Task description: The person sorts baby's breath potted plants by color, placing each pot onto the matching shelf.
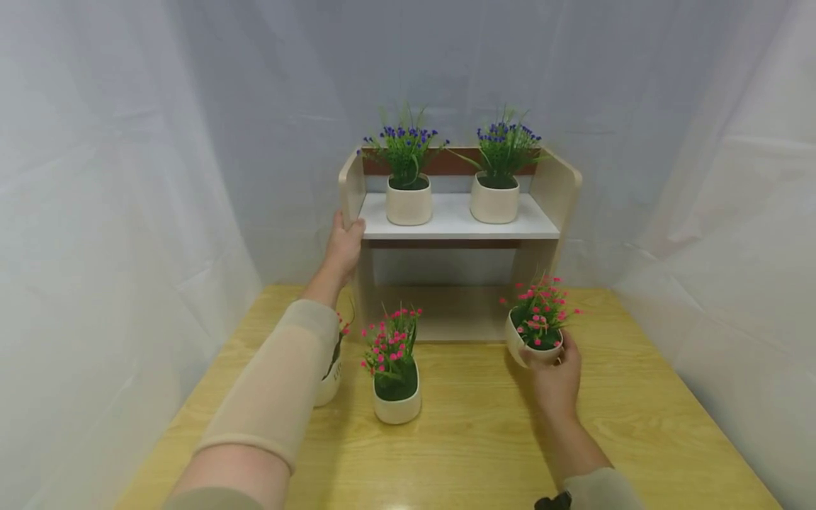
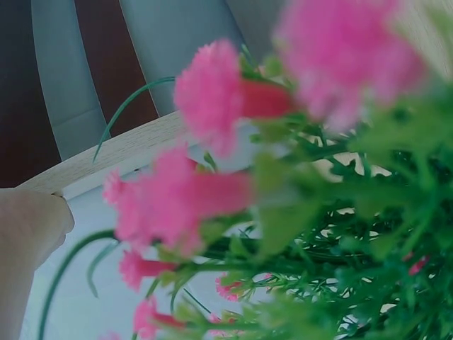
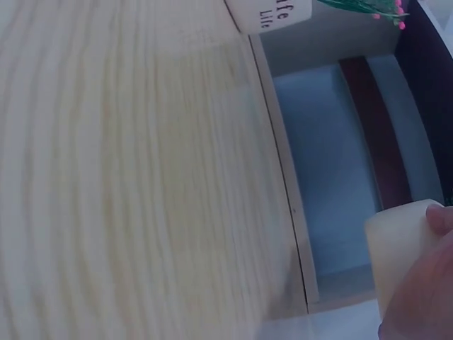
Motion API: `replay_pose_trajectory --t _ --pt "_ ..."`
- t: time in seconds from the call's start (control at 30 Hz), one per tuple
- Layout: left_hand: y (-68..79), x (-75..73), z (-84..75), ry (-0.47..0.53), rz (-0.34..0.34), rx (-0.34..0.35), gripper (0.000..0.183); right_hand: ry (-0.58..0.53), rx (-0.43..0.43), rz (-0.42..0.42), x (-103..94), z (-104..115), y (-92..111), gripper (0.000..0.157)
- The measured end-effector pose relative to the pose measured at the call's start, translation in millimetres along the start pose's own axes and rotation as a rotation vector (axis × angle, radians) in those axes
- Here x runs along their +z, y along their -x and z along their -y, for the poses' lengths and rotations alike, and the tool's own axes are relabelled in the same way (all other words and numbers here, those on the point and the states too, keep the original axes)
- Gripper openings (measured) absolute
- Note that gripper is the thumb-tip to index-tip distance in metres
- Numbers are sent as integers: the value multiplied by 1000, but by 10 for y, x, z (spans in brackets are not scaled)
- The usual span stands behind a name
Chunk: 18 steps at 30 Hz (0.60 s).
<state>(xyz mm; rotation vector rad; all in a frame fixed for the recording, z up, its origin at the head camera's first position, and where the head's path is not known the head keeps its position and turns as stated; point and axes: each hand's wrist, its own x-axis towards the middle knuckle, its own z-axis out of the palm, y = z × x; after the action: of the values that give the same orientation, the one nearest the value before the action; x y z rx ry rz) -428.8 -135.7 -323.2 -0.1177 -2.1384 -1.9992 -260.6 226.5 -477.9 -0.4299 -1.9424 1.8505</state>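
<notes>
My left hand grips the left side panel of a small two-tier shelf. In my right hand is a white pot of pink artificial flowers, raised off the table in front of the shelf's right end. The same pot's pale wall shows beside my right fingers in the right wrist view. A second pink-flowered pot stands on the table left of centre. Another pink-flowered pot is partly hidden behind my left forearm. Pink blooms fill much of the left wrist view.
On the upper shelf board stand two white pots with purple-blue flowers, one at left and one at right. Beneath it is the lower board. The wooden table extends toward me, with pale sheeting hanging around it.
</notes>
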Motion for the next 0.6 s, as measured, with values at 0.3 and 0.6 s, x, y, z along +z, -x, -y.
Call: replay_pose_trajectory --t 0.3,0.6 --pt "9 -6 -19 -13 -3 -5 63 21 -9 105 184 -88 -83 93" --pt "-9 -6 1 -13 -13 -4 62 118 -33 107 372 -195 -266 92"
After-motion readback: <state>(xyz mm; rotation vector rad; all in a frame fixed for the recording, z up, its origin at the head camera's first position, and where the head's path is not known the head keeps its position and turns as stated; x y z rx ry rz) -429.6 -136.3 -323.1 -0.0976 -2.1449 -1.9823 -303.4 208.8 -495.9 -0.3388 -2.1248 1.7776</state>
